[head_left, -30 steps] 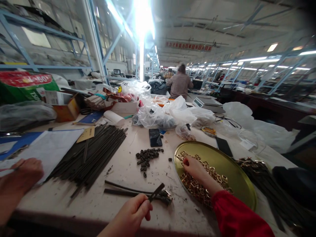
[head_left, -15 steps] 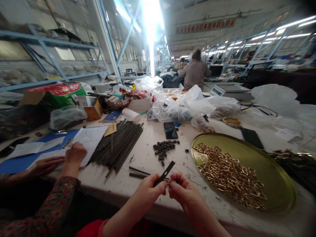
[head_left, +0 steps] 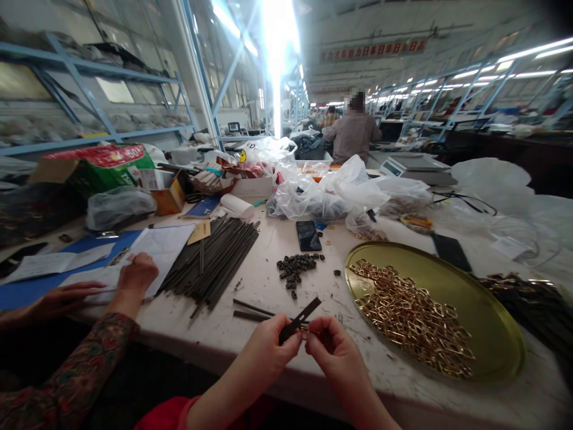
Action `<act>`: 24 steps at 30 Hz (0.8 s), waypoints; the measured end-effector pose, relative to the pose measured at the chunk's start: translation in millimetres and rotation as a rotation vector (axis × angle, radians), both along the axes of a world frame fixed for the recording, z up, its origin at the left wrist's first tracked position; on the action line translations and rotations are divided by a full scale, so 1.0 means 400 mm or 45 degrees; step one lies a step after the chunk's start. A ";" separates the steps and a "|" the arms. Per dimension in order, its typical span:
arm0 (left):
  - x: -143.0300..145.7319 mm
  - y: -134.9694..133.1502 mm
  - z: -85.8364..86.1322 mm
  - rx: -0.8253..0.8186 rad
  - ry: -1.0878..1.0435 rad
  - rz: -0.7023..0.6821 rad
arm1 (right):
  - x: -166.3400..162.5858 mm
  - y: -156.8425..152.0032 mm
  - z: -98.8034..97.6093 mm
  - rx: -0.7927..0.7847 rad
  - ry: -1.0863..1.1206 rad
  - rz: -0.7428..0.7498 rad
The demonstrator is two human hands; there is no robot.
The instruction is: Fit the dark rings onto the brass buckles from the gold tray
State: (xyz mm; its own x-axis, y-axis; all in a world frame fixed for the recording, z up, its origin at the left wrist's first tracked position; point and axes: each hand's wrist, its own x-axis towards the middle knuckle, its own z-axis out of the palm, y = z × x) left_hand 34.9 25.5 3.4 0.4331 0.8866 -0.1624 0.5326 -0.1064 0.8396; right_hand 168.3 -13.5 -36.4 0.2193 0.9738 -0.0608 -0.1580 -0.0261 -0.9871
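Between thumb and fingers, my left hand [head_left: 274,346] grips a dark strap [head_left: 308,313] with a slot near its end, which points up to the right. My right hand [head_left: 333,343] is pinched against it, holding a small gold buckle [head_left: 304,329] mostly covered by my fingertips. Whether the strap passes through the buckle I cannot tell. Just behind my hands lie two loose dark strips [head_left: 248,315]. Farther back is a pile of small black loops [head_left: 293,269]. A round gold tray [head_left: 490,322] to the right bears many gold buckles [head_left: 416,316].
At left, a co-worker's hand [head_left: 138,275] rests over papers [head_left: 168,242]. Beside them lies a bundle of dark straps [head_left: 228,257]. A phone [head_left: 308,236], clear plastic bags [head_left: 331,191] and a scale [head_left: 418,167] stand farther back. More dark straps [head_left: 528,304] lie at the right edge.
My hands stay together at nearly the same spot, with the strap shifted slightly and my right fingers curled closer around the buckle. The view has moved slightly.
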 end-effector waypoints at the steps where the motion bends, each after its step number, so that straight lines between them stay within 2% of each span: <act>1: 0.001 -0.001 0.002 0.020 0.015 0.000 | 0.000 -0.001 0.001 0.008 -0.044 0.020; 6: 0.014 -0.016 0.018 0.106 0.128 0.017 | 0.003 -0.001 0.004 0.048 -0.245 0.068; 15: 0.028 -0.017 0.006 0.197 0.240 0.018 | 0.015 -0.001 0.008 0.024 -0.272 0.144; 19: 0.031 -0.023 0.013 0.351 0.328 -0.049 | 0.020 0.003 -0.007 0.010 -0.180 0.164; 24: 0.027 -0.040 0.033 0.466 0.576 -0.252 | 0.024 0.009 -0.010 -0.171 0.145 0.114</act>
State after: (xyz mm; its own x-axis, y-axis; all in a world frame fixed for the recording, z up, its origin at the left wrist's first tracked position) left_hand 45.8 9.4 16.5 0.5545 0.8294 -0.0686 0.7682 -0.4784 0.4254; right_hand 178.0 -10.0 -40.3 0.1165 0.9705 -0.2110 -0.2599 -0.1753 -0.9496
